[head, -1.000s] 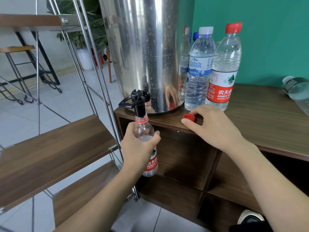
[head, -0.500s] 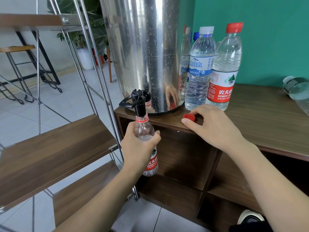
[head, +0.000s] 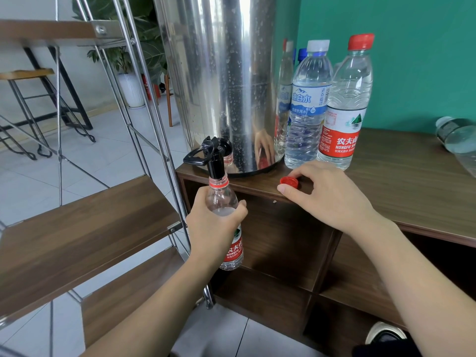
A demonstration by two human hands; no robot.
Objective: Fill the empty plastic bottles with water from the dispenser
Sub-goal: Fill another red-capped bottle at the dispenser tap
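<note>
Nothing has visibly moved since the earlier frames; both hands hold as they were. The left hand [head: 215,228] is wrapped round the bottle [head: 226,220], keeping its open neck right under the black tap [head: 215,157] of the dispenser [head: 221,81], likely so the water lands inside. The right hand [head: 325,195] rests on the counter [head: 412,186], its curled fingers touching the red cap [head: 289,182], probably kept ready for closing. Capped bottles [head: 343,106] stand farther back.
</note>
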